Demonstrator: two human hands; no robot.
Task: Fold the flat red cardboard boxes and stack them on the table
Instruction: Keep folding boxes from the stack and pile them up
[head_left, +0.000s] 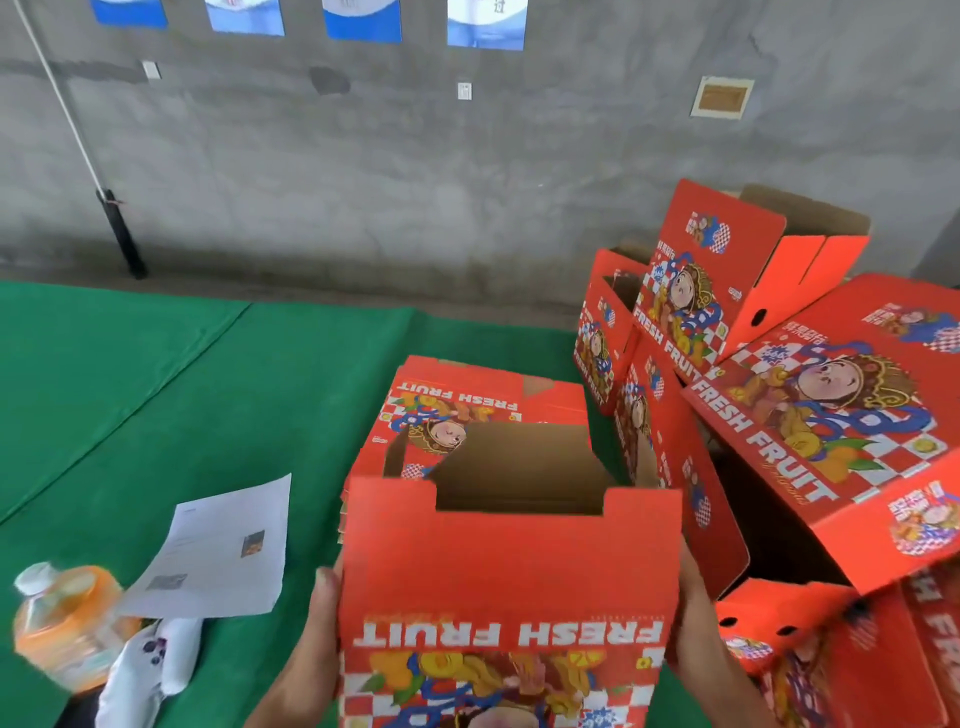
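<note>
- You held a half-opened red box (506, 587) upright in front of you, its open top showing the brown inside, the "FRESH FRUIT" print upside down toward you
- Your left hand (318, 618) pressed against the box's left side, thumb on the edge; its grip on the box looked curled, though the fingers behind were hidden
- Your right hand (693, 618) clasped the right side in the same way, grip wrapped round that edge
- Just behind the held box lay a pile of flat red boxes (467, 410) on the green worktop (208, 395)
- To the right, folded boxes (810, 395) leaned against each other in a loose heap
- On the left sat a sheet of paper (218, 551), an orange drink bottle (65, 623) and a white cloth (150, 670)
</note>
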